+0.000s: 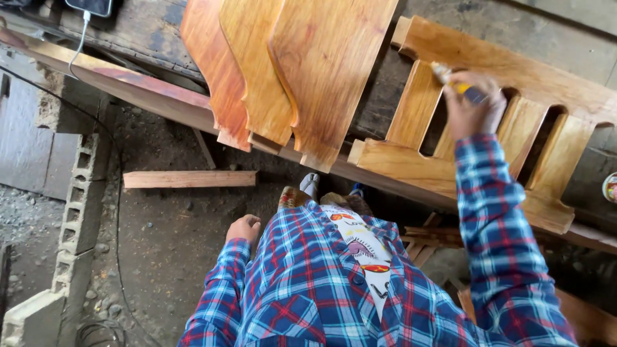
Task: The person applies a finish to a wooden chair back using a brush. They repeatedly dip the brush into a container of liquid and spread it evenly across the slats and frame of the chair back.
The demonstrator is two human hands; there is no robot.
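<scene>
Wood, freshly finished in a warm orange tone, makes up the slatted frame [514,122] under the right hand [474,106]. That hand is clamped around a small brush with a yellow and dark handle [459,87]; its pale tip sits against the frame's top rail, just beyond the knuckles. Upright slats run beneath and to either side of the hand, with open gaps between them. Well off to that hand's left, three shaped boards [283,77] lean overlapped against a long plank [128,87]. The left hand [243,229] hangs at the person's side, fingers loosely curled, holding nothing and touching only the plaid sleeve's cuff. Beyond it, a short loose board [189,178] lies flat on the dirt floor, well apart.
</scene>
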